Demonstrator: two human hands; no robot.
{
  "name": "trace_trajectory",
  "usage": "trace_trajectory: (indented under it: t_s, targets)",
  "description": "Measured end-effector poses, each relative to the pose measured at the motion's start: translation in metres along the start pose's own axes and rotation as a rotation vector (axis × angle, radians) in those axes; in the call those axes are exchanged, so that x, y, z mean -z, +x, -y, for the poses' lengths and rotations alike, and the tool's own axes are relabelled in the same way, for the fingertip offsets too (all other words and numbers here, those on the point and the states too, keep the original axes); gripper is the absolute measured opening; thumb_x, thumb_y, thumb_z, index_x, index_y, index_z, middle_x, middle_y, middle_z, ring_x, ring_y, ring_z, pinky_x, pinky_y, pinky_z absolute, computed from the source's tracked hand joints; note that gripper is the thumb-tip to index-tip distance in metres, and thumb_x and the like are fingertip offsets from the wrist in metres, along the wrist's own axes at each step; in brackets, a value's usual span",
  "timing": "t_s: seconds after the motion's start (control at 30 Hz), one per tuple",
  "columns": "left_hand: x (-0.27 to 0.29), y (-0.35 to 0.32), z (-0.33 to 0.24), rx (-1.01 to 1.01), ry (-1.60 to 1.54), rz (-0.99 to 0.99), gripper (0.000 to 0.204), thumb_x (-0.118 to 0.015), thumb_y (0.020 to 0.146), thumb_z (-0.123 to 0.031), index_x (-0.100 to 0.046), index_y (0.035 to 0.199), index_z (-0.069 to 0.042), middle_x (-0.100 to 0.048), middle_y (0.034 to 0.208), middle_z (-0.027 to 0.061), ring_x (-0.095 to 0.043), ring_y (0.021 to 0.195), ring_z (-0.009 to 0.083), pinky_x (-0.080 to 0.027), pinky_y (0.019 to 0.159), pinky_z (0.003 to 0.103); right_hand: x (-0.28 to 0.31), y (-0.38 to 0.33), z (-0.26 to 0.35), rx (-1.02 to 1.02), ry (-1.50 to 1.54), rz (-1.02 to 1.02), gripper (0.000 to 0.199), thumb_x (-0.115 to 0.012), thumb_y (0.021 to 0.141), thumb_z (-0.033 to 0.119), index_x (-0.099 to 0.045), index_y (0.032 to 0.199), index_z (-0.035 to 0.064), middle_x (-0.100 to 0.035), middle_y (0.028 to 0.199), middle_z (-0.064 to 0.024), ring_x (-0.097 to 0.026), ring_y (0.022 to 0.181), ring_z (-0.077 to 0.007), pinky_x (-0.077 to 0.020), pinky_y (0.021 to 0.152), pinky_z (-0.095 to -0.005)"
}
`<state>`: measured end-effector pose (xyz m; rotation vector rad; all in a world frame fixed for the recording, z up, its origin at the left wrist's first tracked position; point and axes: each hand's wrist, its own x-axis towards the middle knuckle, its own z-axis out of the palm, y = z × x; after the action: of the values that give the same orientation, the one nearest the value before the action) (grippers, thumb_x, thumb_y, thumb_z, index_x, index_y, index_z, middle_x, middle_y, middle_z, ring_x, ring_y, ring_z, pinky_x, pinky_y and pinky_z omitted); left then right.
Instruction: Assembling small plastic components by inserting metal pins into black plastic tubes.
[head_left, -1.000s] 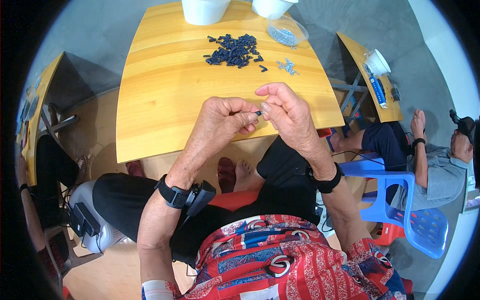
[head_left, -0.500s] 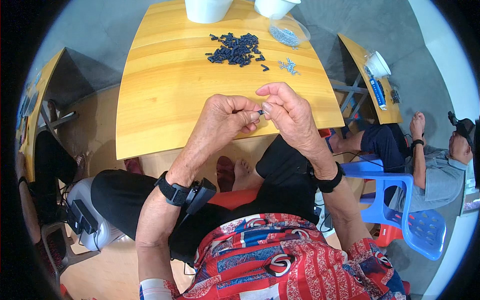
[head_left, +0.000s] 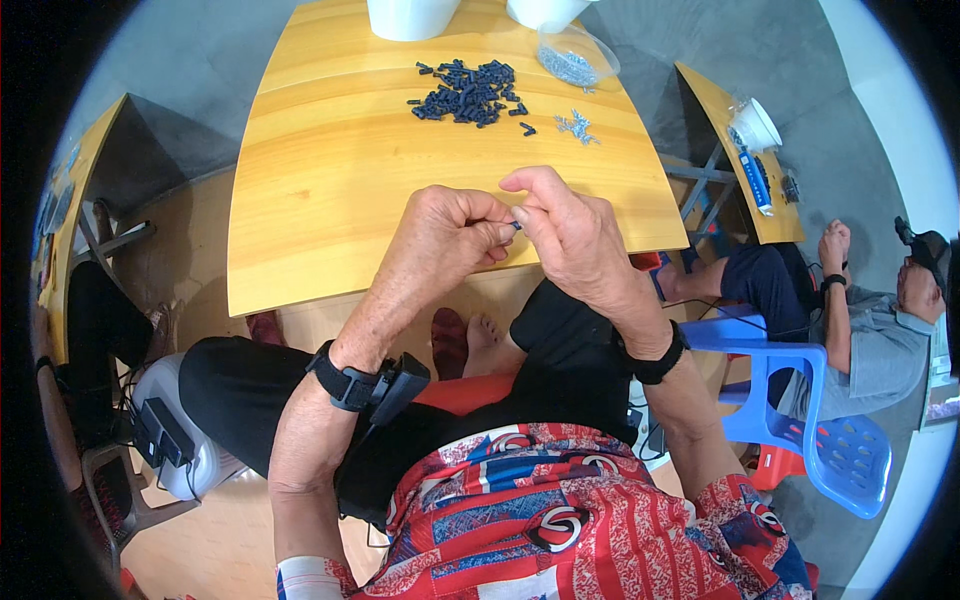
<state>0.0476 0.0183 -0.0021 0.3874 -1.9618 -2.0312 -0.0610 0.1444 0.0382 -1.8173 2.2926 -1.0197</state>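
Above the near part of the table, my two hands meet fingertip to fingertip. My left hand [head_left: 455, 235] pinches a small dark plastic plug [head_left: 516, 226] between thumb and forefinger, only its end showing. My right hand [head_left: 570, 230] is closed at the plug's other end, thumb tip against it and forefinger bent above; whether a screw sits between its fingers is hidden. Beyond them lies a pile of short dark plastic plugs [head_left: 467, 95], with a loose plug [head_left: 528, 130] at its right. Small silver screws [head_left: 577, 127] are scattered to the right of that.
A clear bowl of silver screws [head_left: 570, 66] stands at the table's far right, near two white tubs, one being a white tub [head_left: 412, 18]. The wooden table [head_left: 330, 200] ends just before my knees. A blue plastic chair [head_left: 800, 400] and a seated person are at right.
My right hand has shifted slightly left, its thumb now closer against the plug's end, less of which shows. My left hand keeps its pinch almost in place.
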Motion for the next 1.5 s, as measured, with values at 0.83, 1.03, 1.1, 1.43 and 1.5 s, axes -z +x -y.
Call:
trace_trajectory:
  t_s: [0.83, 1.03, 1.1, 1.43, 1.5]
  targets:
    - [0.005, 0.007, -0.001, 0.083, -0.347, -0.001, 0.01, -0.065, 0.085, -0.007, -0.067, 0.089, 0.002, -0.066, 0.073, 0.0072, -0.061, 0.061, 0.0101, -0.051, 0.057, 0.021, -0.003, -0.006, 0.001, 0.116, -0.03, -0.275, 0.013, -0.06, 0.079, -0.004, -0.062, 0.09, 0.0009, -0.062, 0.082, -0.0122, -0.064, 0.074, -0.025, -0.05, 0.062, -0.0309]
    - [0.0, 0.005, -0.002, 0.11, -0.439, -0.004, 0.009, -0.064, 0.085, -0.006, -0.067, 0.089, 0.002, -0.066, 0.075, 0.008, -0.061, 0.062, 0.011, -0.051, 0.057, 0.022, -0.006, -0.008, -0.001, 0.138, 0.047, -0.319, 0.014, -0.06, 0.076, -0.006, -0.062, 0.089, 0.0008, -0.061, 0.08, -0.0122, -0.063, 0.074, -0.0275, -0.0502, 0.062, -0.0319]
    - [0.0, 0.005, -0.003, 0.121, -0.462, -0.003, 0.009, -0.064, 0.085, -0.005, -0.066, 0.089, 0.002, -0.066, 0.075, 0.0083, -0.062, 0.063, 0.0114, -0.052, 0.057, 0.022, -0.005, -0.008, 0.0, 0.14, 0.056, -0.323, 0.015, -0.06, 0.075, -0.006, -0.062, 0.088, 0.0009, -0.061, 0.08, -0.012, -0.063, 0.073, -0.028, -0.05, 0.061, -0.032]
    - [-0.008, 0.003, -0.007, 0.128, -0.41, 0.005, 0.01, -0.064, 0.086, -0.004, -0.067, 0.091, 0.003, -0.067, 0.076, 0.0084, -0.062, 0.064, 0.0116, -0.052, 0.059, 0.022, -0.005, -0.021, -0.007, -0.009, 0.3, -0.29, 0.012, -0.059, 0.079, -0.005, -0.062, 0.09, -0.0016, -0.062, 0.081, -0.0086, -0.062, 0.071, -0.0183, -0.0506, 0.061, -0.0278]
    - [-0.009, 0.002, -0.009, 0.068, -0.384, 0.019, 0.011, -0.063, 0.086, -0.004, -0.067, 0.092, 0.005, -0.066, 0.076, 0.008, -0.061, 0.065, 0.0108, -0.052, 0.06, 0.022, -0.001, -0.022, -0.008, -0.175, 0.592, -0.274, 0.01, -0.059, 0.082, -0.003, -0.063, 0.091, -0.0025, -0.064, 0.082, -0.007, -0.062, 0.07, -0.0137, -0.0509, 0.061, -0.0258]
